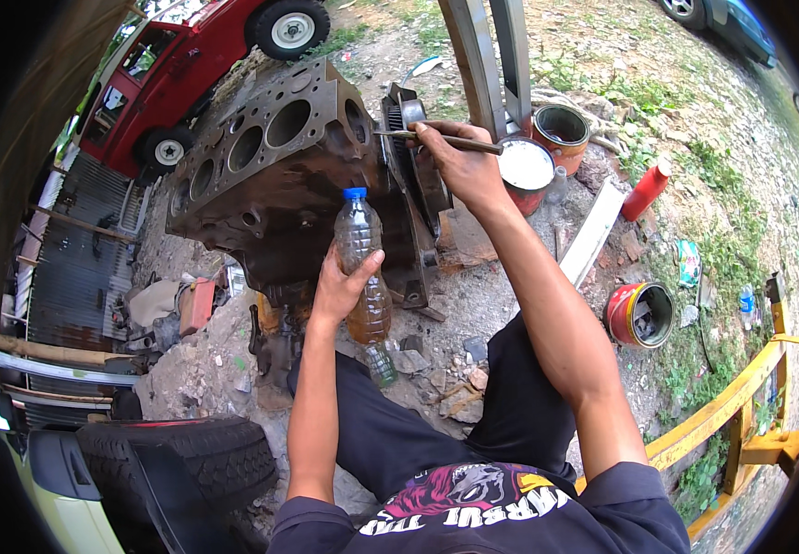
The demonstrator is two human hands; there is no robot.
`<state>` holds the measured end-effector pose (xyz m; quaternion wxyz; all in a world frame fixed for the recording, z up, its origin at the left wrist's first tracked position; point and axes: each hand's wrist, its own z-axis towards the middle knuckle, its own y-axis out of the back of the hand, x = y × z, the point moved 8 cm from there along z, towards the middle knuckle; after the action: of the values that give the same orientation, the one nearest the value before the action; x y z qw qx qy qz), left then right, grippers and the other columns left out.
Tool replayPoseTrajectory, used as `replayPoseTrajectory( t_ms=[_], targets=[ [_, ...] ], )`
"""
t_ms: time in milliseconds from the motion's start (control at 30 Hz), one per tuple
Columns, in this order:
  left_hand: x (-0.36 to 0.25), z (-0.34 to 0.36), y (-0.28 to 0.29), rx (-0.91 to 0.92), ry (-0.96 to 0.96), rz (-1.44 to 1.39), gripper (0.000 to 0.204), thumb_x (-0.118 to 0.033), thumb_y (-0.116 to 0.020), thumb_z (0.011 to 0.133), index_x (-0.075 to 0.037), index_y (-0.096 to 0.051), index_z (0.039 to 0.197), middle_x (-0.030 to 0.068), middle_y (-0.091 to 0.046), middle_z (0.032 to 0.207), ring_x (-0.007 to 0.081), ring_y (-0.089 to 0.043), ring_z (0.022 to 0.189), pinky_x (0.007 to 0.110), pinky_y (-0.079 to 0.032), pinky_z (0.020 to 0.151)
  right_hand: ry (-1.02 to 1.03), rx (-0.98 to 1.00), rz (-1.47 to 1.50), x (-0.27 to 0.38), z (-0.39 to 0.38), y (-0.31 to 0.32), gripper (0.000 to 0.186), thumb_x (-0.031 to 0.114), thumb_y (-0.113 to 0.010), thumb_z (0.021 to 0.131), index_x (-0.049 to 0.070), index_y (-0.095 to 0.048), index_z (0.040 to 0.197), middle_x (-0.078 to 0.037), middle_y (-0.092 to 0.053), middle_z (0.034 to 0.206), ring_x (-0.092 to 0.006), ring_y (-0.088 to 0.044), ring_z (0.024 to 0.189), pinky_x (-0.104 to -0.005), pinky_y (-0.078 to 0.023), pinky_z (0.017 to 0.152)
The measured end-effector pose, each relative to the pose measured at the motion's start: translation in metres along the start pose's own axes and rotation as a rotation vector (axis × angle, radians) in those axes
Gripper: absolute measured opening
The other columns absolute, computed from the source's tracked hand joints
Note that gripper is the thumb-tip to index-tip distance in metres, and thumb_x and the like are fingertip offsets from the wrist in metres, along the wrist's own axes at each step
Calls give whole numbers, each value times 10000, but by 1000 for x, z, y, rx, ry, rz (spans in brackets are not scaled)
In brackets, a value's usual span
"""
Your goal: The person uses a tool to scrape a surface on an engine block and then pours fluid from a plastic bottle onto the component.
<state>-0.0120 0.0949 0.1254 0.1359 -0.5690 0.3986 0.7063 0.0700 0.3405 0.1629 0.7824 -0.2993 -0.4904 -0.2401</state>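
Note:
An engine block (224, 198) with large round cylinder bores stands on the ground ahead of me. A dark toothed gear (393, 109) and a plate are on its right end. My right hand (459, 166) is closed round a slim stick-like tool (473, 144) with a brown handle. The tool's thin tip points left, beside the block's upper right corner; whether it touches I cannot tell. My left hand (339, 284) grips a clear plastic bottle (358, 235) with a blue cap, upright in front of the block. Brownish liquid shows in the bottle's lower part.
An open can with white contents (526, 164) and a rusty can (561, 127) stand right of the block, by metal posts (475, 65). Farther right are a red bottle (646, 190), a red tin (639, 315) and a yellow frame (722, 406). A tyre (182, 466) lies at lower left.

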Motion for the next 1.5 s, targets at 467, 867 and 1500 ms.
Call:
replayPoseTrajectory(
  t_ms=[467,867,1500],
  targets=[
    [51,-41,56,-259,157,-201,443,-333,-800,855,-43,-616,1133,29,-646,982,132,-606,901,317,-496,835,-14,-234,-196,11,-23,-19,514,362,-373,1107,-58,-651,1210,-99,-679,989,-88,-560,719,-255,-457,656],
    [102,-67,166,-461,592,-1030,595,-679,-690,818,-97,-640,931,32,-608,670,174,-622,535,326,-537,493,-64,8,-392,88,-78,-61,566,431,-363,1099,-26,-688,1177,-78,-697,945,-75,-530,689,-238,-416,643],
    [59,-34,195,-694,274,-394,502,-477,-795,839,-30,-707,1052,63,-694,900,158,-663,752,352,-544,665,-19,-11,-520,158,-101,-16,557,432,-389,1095,-31,-689,1174,-85,-711,955,-79,-524,663,-243,-423,628]
  ],
)
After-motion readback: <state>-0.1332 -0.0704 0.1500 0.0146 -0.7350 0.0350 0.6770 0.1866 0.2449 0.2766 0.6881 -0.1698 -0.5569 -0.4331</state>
